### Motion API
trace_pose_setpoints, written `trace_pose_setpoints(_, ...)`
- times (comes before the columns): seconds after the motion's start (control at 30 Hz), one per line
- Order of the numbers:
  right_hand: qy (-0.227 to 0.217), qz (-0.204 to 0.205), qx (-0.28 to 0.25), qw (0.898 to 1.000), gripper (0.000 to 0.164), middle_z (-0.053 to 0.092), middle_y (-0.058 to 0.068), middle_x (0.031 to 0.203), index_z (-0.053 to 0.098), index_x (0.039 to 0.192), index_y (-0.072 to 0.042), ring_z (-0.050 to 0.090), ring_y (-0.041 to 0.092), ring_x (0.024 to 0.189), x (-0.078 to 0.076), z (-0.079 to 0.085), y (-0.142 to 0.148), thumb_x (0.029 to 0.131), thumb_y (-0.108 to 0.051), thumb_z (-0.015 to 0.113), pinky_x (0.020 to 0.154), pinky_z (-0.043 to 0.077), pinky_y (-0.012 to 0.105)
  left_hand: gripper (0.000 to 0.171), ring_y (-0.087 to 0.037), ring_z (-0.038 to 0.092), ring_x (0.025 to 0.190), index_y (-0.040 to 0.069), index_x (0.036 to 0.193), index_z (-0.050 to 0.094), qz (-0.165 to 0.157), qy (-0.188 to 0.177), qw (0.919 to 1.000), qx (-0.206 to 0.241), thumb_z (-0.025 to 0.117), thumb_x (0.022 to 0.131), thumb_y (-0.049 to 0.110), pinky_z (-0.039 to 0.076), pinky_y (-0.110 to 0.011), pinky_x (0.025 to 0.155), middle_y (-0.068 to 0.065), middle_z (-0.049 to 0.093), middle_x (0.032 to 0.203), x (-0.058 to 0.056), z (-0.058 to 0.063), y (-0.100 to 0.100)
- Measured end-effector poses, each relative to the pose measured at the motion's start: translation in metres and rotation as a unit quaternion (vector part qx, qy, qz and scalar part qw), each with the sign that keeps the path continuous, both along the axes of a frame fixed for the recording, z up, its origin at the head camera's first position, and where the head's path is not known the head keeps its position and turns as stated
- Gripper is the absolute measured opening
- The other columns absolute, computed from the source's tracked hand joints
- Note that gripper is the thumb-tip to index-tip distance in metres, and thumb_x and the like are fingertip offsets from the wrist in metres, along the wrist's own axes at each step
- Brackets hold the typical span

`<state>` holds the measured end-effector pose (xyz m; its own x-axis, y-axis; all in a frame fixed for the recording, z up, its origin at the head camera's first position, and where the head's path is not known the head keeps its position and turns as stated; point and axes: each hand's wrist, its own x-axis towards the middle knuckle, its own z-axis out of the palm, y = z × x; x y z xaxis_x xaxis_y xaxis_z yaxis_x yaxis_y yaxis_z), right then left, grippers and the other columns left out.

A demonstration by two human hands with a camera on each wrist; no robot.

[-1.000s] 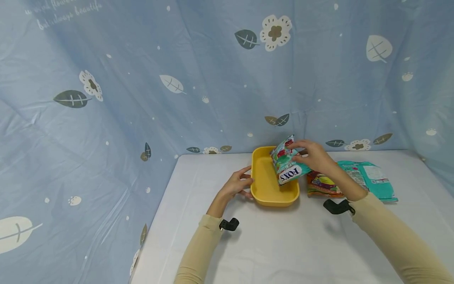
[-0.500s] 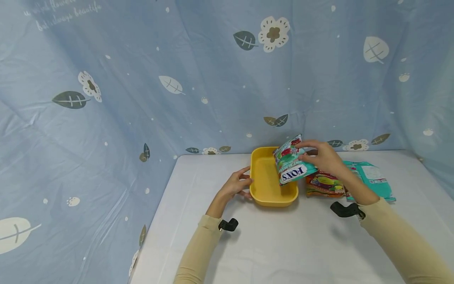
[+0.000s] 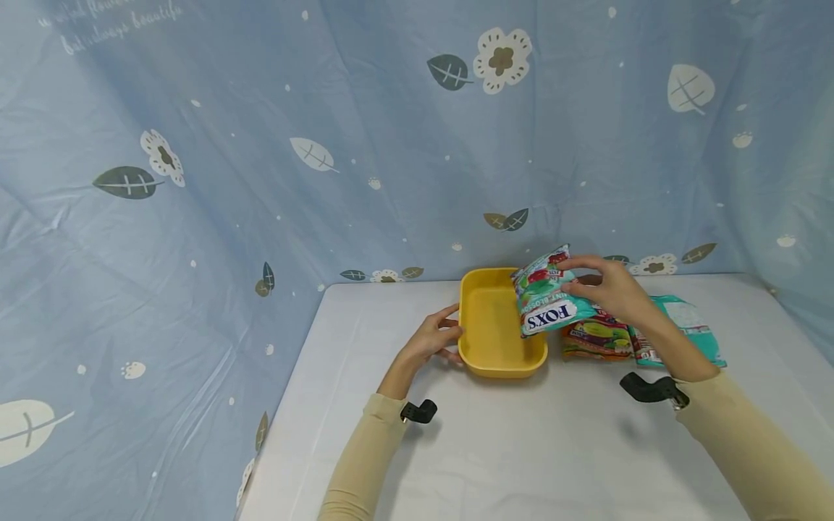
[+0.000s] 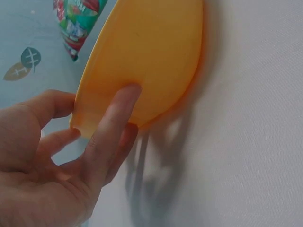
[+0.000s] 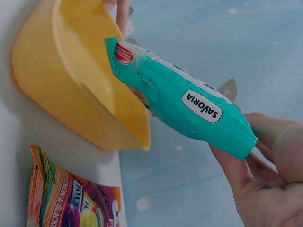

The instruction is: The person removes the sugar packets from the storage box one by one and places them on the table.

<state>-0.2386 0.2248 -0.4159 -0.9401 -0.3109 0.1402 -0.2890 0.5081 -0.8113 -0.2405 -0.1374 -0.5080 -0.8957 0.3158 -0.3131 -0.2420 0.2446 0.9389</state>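
Note:
A teal bag of Fox's candy point(image 3: 549, 295), with "SAVORIA" on its bottom, hangs tilted over the right rim of a yellow plastic tub point(image 3: 491, 318). My right hand point(image 3: 609, 287) pinches the candy bag by its right edge, thumb on one side and fingers on the other. On the tub's left side, my left hand point(image 3: 430, 336) holds the wall. In the left wrist view, one finger point(image 4: 116, 118) lies along the tub's outside while others reach the rim. The tub's inside shows bare yellow in the head view.
An orange and dark red candy bag point(image 3: 598, 340) lies just right of the tub, partly under the held bag. Beside it lies another teal bag point(image 3: 691, 329), partly hidden by my right forearm. A blue patterned curtain point(image 3: 391, 145) rises behind the white table point(image 3: 365, 318).
My right hand has moved to the right with the teal candy bag, from above the tub's inside to over its right rim. My left hand has stayed on the tub.

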Motion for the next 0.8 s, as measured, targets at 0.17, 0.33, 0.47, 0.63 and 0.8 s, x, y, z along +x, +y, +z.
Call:
trace_pose_setpoints(0.17, 0.011, -0.016, 0.003, 1.0, 0.041, 0.042, 0.019, 0.151, 0.06, 0.133, -0.013, 0.058, 0.048, 0.118, 0.006, -0.001, 0.005, 0.094, -0.027, 0.066, 0.082, 0.062, 0.022, 0.066, -0.026, 0.069, 0.1, 0.027, 0.153, 0.036, -0.002, 0.0, 1.0, -0.002, 0.064, 0.094, 0.015, 0.065, -0.042, 0.066, -0.017, 0.052, 0.134, -0.001, -0.002, 0.0)
trace_pose_setpoints(0.33, 0.004, -0.038, -0.004, 0.999, 0.042, 0.043, 0.017, 0.149, 0.061, 0.132, -0.015, 0.06, 0.043, 0.119, 0.013, -0.001, 0.009, 0.094, -0.031, 0.067, 0.073, 0.06, 0.013, 0.066, -0.026, 0.069, 0.099, 0.027, 0.153, 0.036, -0.002, 0.001, 1.0, 0.0, 0.064, 0.094, 0.015, 0.065, -0.041, 0.066, -0.017, 0.052, 0.133, -0.001, -0.002, 0.0)
trace_pose_setpoints(0.47, -0.015, -0.059, -0.019, 0.998, 0.042, 0.043, 0.011, 0.149, 0.061, 0.132, -0.018, 0.066, 0.004, 0.107, 0.018, -0.003, 0.013, 0.093, -0.033, 0.066, 0.061, 0.057, 0.018, 0.066, -0.029, 0.069, 0.102, 0.025, 0.154, 0.035, -0.003, -0.002, 0.9999, 0.015, 0.063, 0.095, 0.014, 0.065, -0.041, 0.065, -0.018, 0.051, 0.134, 0.001, -0.001, 0.0)
trace_pose_setpoints(0.63, -0.02, -0.064, -0.045, 0.997, 0.042, 0.043, 0.01, 0.148, 0.059, 0.133, -0.015, 0.054, -0.022, 0.096, 0.026, -0.007, 0.019, 0.094, -0.03, 0.066, 0.066, 0.056, 0.011, 0.066, -0.033, 0.068, 0.105, 0.024, 0.154, 0.034, -0.006, -0.004, 0.9995, 0.029, 0.061, 0.095, 0.012, 0.065, -0.041, 0.065, -0.018, 0.05, 0.135, 0.003, 0.001, 0.001)
trace_pose_setpoints(0.8, -0.025, -0.072, -0.058, 0.995, 0.043, 0.039, 0.014, 0.152, 0.058, 0.133, -0.012, 0.054, -0.021, 0.097, 0.036, -0.009, 0.026, 0.094, -0.028, 0.066, 0.069, 0.056, 0.01, 0.066, -0.037, 0.066, 0.108, 0.024, 0.154, 0.034, -0.006, -0.007, 0.9995, 0.03, 0.062, 0.095, 0.013, 0.065, -0.043, 0.066, -0.019, 0.05, 0.135, 0.003, 0.002, 0.001)
